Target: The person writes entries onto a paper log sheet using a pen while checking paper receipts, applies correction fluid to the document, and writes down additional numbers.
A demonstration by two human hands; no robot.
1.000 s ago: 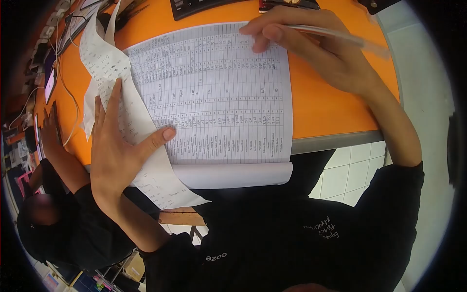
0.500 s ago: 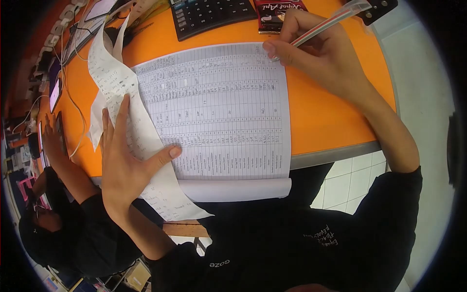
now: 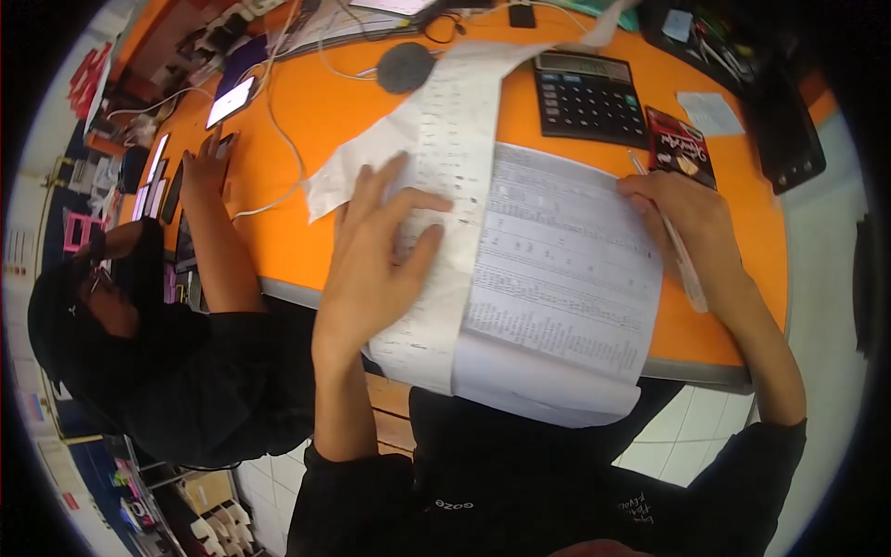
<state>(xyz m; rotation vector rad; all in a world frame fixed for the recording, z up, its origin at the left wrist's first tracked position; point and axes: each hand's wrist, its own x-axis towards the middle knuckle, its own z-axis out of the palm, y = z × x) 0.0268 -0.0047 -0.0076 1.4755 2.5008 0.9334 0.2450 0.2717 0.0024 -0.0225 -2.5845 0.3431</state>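
Observation:
My left hand [image 3: 376,251] rests over a long strip of handwritten paper [image 3: 445,306], its fingers bent and apart. The strip lies across the left part of a printed table sheet [image 3: 566,251], which has handwritten entries and a rolled-back lower edge. A clear pen [image 3: 685,265] is gripped in my right hand [image 3: 691,213] at the sheet's right edge. Beyond the sheet sits a black calculator [image 3: 591,102], and a dark red packet [image 3: 682,139] lies just past my right hand.
At the left, a person in black [image 3: 176,362] reaches a hand [image 3: 206,172] over a dark device. A lit phone [image 3: 230,102], white cables [image 3: 295,153] and a round dark object [image 3: 405,68] lie on the orange table [image 3: 353,111]. A black case [image 3: 784,139] is at right.
The camera view has shifted, showing more of the table. The paper strip is straighter and lies further over the sheet. My left fingers have bent, and the pen in my right hand has changed its tilt.

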